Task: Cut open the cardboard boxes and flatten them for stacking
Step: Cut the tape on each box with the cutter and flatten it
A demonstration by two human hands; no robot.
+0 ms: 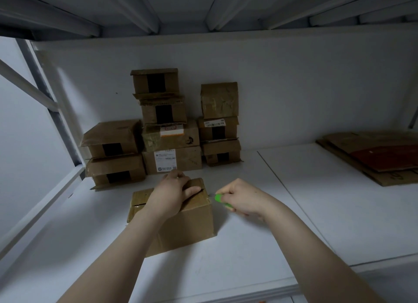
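Observation:
A brown cardboard box (187,225) stands on the white shelf (237,268) in front of me, its top taped. My left hand (172,194) lies on the box's top, fingers spread over the seam and the far edge, pressing down. My right hand (243,201) grips a green utility knife (219,198) just right of the box. The knife's thin blade points at the top right corner of the box and touches or nearly touches it.
Several closed cardboard boxes (172,142) are stacked against the back wall in three columns. A pile of flattened cardboard (375,155) lies on the shelf at the far right. Another shelf hangs overhead; a metal upright (52,103) stands at the left.

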